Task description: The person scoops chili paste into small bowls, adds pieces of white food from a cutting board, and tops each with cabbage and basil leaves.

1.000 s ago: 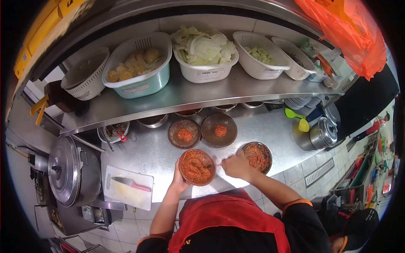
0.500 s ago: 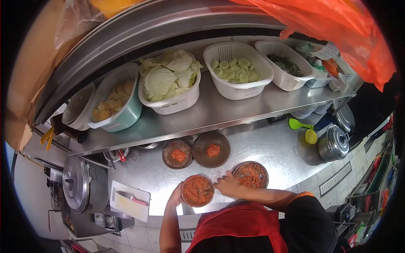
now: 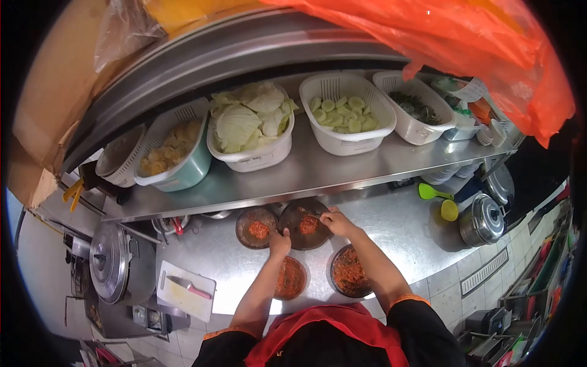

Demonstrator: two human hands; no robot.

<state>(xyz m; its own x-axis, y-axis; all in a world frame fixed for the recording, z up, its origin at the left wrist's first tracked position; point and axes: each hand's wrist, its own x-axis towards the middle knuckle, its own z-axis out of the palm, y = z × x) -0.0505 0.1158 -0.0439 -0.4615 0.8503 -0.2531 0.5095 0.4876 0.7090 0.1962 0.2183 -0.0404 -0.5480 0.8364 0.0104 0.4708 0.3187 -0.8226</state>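
Note:
My left hand (image 3: pixel 280 243) is closed at the lower left rim of a dark round stone bowl (image 3: pixel 298 240), between it and a second stone bowl (image 3: pixel 246 239). On the opposite side, my right hand (image 3: pixel 337 221) has its fingers closed over the dark bowl's right rim. A thin object, too small to name, shows by the right fingertips. Both bowls hold a small heap of red paste. Nearer to me stand two fuller bowls of red paste, one (image 3: pixel 290 280) partly under my left forearm, the other (image 3: pixel 348 273) beside my right forearm.
A white board (image 3: pixel 186 292) with a knife lies left, near a large lidded pot (image 3: pixel 110 263). The shelf (image 3: pixel 306 177) above holds baskets of cabbage (image 3: pixel 251 158) and cucumber (image 3: pixel 347 142). Green scoops (image 3: pixel 449 210) and a steel pot (image 3: pixel 483 221) stand right. Orange plastic hangs above.
Both hands have left the two nearer bowls and reached forward to the dark bowl at the back. The view has shifted slightly. The right nearer bowl appears farther left.

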